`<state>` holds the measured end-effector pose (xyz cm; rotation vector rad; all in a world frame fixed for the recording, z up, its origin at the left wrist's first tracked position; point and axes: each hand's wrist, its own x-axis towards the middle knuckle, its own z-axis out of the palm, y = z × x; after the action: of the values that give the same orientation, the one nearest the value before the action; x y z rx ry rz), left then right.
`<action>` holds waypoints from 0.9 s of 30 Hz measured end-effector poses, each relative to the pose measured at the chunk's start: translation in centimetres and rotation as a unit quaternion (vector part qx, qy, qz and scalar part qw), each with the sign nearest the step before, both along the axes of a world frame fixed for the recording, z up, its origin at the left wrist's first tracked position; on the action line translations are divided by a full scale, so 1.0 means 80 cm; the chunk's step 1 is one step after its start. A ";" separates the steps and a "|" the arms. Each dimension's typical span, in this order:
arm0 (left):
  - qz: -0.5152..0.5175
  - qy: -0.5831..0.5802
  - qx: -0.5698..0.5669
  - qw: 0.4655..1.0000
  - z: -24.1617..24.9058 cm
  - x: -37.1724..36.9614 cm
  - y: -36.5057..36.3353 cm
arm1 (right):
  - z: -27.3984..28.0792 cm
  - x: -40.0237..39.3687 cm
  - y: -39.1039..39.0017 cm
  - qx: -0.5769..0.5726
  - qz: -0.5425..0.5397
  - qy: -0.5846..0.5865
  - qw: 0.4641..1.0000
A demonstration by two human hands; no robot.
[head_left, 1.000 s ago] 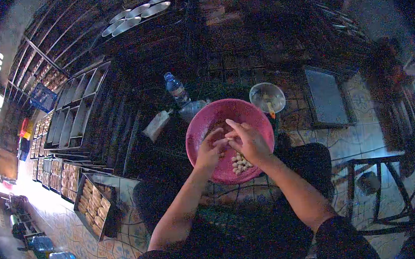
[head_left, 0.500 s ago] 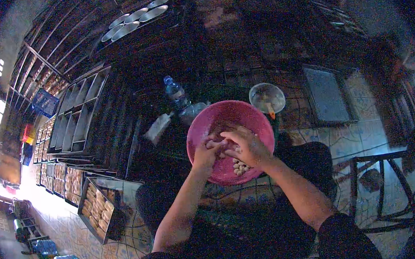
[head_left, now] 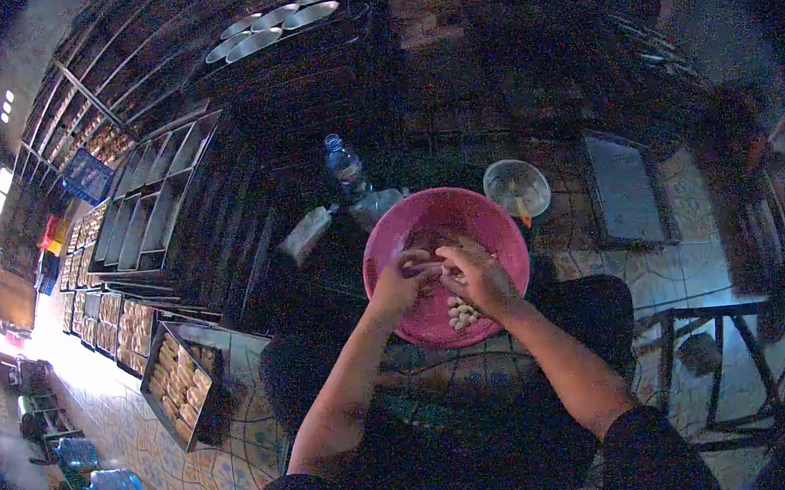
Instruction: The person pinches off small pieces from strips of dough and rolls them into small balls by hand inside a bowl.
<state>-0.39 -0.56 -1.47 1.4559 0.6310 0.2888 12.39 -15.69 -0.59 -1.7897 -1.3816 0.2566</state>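
A pink plastic basin (head_left: 494,227) sits on the floor in front of me. Both hands are inside it. My left hand (head_left: 399,282) and my right hand (head_left: 478,279) meet over the middle of the basin, fingertips pinched together on a small pale lump of dough (head_left: 434,267). Several small pale dough balls (head_left: 462,313) lie in the basin's near side, just under my right wrist.
A clear bowl (head_left: 516,187) and a water bottle (head_left: 345,166) stand behind the basin, a wrapped packet (head_left: 306,235) to its left. Metal trays (head_left: 157,205) and trays of baked pieces (head_left: 177,383) lie on the left. A flat tray (head_left: 624,190) and a metal stool (head_left: 710,357) are on the right.
The view shifted slightly. My hands stayed in the basin, fingers working together; the right hand's fingers went from spread to curled down against the left.
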 end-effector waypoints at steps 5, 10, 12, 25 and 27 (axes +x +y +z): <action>-0.038 -0.009 -0.270 0.962 -0.041 0.001 0.018 | 0.013 -0.005 0.000 0.050 0.002 -0.011 0.999; -0.054 -0.026 -0.275 0.960 -0.033 0.002 0.015 | 0.020 -0.009 0.001 0.113 -0.017 -0.054 0.992; -0.021 -0.013 -0.276 0.961 -0.026 0.003 0.012 | 0.024 -0.010 0.000 0.113 -0.019 -0.005 0.993; 0.003 0.026 0.118 0.993 0.021 -0.004 -0.009 | 0.004 -0.008 0.012 -0.033 -0.028 -0.094 0.995; 0.011 0.005 0.094 0.995 0.021 -0.005 -0.011 | 0.002 -0.006 0.011 -0.009 -0.038 -0.037 0.999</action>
<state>-0.76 -1.45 0.20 1.6329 0.6421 0.3665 11.88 -14.78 -0.45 -1.8784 -1.3623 0.1641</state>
